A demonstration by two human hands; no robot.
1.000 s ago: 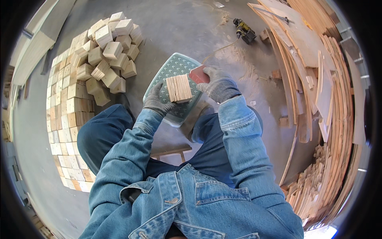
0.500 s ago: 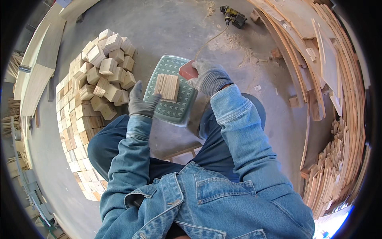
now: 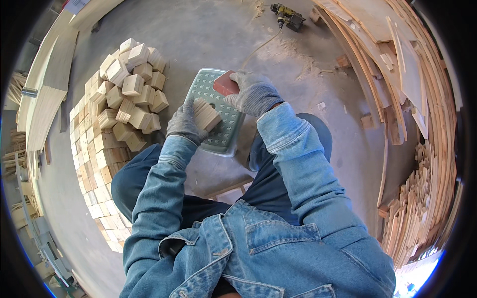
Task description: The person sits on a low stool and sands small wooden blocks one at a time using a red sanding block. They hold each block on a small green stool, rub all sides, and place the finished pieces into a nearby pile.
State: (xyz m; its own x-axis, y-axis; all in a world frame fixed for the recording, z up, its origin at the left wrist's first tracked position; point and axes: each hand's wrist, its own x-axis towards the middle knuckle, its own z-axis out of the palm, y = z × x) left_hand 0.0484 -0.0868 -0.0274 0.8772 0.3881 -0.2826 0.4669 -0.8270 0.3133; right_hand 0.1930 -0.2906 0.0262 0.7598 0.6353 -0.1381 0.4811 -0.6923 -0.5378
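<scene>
My left hand (image 3: 186,123), in a grey knit glove, is closed around the left side of a square layered-plywood block (image 3: 206,114). The block is tilted over a pale green plastic stool (image 3: 224,139) with raised marks on its top. In my right hand (image 3: 254,93), also gloved, is a reddish rectangular block (image 3: 225,83). It is held just above the stool's far right part, apart from the plywood. My fingers cover part of each block.
On my left are loosely heaped wooden blocks (image 3: 133,84) beside neatly stacked ones (image 3: 94,169). A yellow-and-black cordless drill (image 3: 288,18) lies on the floor ahead, a thin cord (image 3: 256,49) running from it toward the stool. Long wood strips (image 3: 397,94) and sawdust lie to the right.
My left hand has gone from open beside the plywood block to closed on it, and the block has tilted up off the stool. The reddish block has moved slightly left.
</scene>
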